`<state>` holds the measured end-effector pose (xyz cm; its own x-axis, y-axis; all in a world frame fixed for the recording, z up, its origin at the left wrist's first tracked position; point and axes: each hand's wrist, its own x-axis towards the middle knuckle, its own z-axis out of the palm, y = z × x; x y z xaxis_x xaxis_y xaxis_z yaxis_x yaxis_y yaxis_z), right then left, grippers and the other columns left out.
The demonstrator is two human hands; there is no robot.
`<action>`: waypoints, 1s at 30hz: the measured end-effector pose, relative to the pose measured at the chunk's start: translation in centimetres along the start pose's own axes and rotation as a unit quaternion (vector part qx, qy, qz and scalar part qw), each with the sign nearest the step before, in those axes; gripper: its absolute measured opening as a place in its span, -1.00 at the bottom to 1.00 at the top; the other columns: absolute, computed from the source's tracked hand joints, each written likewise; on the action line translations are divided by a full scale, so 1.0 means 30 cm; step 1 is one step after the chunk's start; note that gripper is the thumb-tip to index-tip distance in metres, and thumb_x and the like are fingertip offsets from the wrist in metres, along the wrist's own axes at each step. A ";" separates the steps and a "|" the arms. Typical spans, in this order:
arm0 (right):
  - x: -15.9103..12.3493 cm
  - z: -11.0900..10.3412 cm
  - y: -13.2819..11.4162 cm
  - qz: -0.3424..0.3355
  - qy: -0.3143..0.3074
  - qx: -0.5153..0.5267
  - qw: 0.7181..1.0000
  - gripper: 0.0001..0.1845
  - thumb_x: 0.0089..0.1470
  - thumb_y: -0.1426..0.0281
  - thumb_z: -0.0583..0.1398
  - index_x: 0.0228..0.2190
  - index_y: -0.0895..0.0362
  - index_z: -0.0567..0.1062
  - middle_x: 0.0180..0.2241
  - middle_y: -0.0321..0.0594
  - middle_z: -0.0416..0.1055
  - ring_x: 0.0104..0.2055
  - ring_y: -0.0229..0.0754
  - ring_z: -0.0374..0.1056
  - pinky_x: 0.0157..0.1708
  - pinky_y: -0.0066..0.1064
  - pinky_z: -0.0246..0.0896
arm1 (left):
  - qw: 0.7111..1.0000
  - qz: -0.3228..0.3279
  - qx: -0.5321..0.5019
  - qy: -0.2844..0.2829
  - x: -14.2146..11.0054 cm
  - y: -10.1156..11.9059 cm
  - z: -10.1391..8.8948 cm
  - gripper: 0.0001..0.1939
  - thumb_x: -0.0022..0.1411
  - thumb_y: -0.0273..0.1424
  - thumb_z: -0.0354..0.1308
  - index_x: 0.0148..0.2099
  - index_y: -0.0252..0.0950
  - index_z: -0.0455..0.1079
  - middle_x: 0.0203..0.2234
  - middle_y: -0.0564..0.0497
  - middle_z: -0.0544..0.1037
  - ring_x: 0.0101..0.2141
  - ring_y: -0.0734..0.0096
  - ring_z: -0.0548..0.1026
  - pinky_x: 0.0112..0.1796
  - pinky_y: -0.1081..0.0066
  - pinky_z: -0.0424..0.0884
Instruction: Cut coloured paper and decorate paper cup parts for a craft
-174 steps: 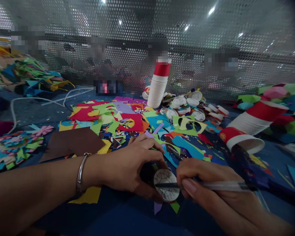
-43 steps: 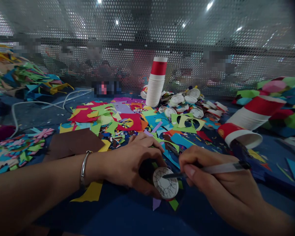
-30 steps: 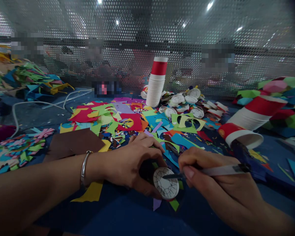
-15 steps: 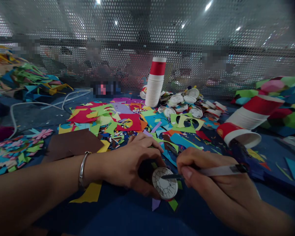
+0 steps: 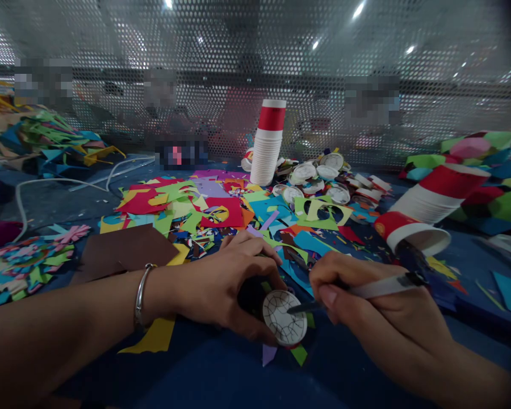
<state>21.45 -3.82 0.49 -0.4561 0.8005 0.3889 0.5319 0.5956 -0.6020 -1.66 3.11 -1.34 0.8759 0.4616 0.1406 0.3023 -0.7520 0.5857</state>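
My left hand (image 5: 225, 284), with a silver bangle at the wrist, grips a small round white paper cup base (image 5: 284, 326) by its edge, thumb and fingers around its left side. Dark lines in a web-like pattern cover its face, and a bit of red shows at its lower edge. My right hand (image 5: 375, 312) is closed on a pen (image 5: 383, 286) with a translucent barrel. Its tip lies at the middle of the white disc; I cannot tell if it touches. Small green and purple paper scraps (image 5: 298, 355) lie beside the disc.
Behind my hands spread coloured paper scraps (image 5: 221, 213) and a brown sheet (image 5: 119, 250). A stack of paper cups (image 5: 266, 150) stands at the back, near a heap of cut cup bases (image 5: 309, 173). More cups (image 5: 417, 233) lie at right. A perforated metal screen (image 5: 221, 96) rises behind.
My right hand and the pen have shifted slightly right, the tip moving a little right and down over the disc. My left hand keeps its hold.
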 end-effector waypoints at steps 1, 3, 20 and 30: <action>-0.001 -0.001 0.003 0.001 0.000 0.000 1.000 -0.78 0.18 0.55 0.04 -0.46 0.07 0.35 -0.58 -0.43 0.25 -0.59 -0.35 0.15 -0.60 -0.46 0.02 | 1.000 0.001 -0.001 0.000 -0.001 0.000 0.000 -0.46 -0.06 -0.09 0.46 -0.02 -0.10 0.51 0.03 -0.03 0.39 0.07 0.01 0.28 0.09 0.06 0.19; -0.003 -0.002 0.008 0.001 -0.001 0.001 1.000 -0.79 0.19 0.54 0.04 -0.45 0.07 0.34 -0.57 -0.42 0.26 -0.58 -0.34 0.17 -0.59 -0.45 0.03 | 1.000 0.001 -0.003 0.001 -0.002 0.002 0.000 -0.45 -0.07 -0.09 0.46 -0.01 -0.10 0.51 0.04 -0.03 0.39 0.07 0.00 0.28 0.09 0.06 0.18; -0.009 0.003 0.007 -0.003 0.002 0.001 1.000 -0.80 0.18 0.55 0.05 -0.44 0.07 0.35 -0.55 -0.39 0.29 -0.57 -0.32 0.20 -0.57 -0.45 0.06 | 1.000 0.001 -0.001 -0.009 0.002 0.001 -0.003 -0.47 -0.06 -0.11 0.46 -0.03 -0.09 0.50 0.03 -0.03 0.38 0.05 0.02 0.28 0.07 0.07 0.21; 0.002 0.002 -0.010 -0.017 -0.004 -0.008 1.000 -0.79 0.12 0.56 0.05 -0.49 0.08 0.34 -0.61 -0.41 0.25 -0.62 -0.35 0.16 -0.63 -0.48 0.00 | 1.000 0.000 -0.005 -0.007 -0.001 0.003 -0.004 -0.48 -0.05 -0.11 0.46 -0.03 -0.09 0.49 0.02 -0.02 0.39 0.06 0.05 0.28 0.08 0.10 0.21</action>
<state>21.22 -3.94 0.65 -0.4803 0.7786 0.4038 0.5273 0.6242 -0.5765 -1.70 3.08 -1.21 0.8814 0.4543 0.1296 0.2980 -0.7474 0.5938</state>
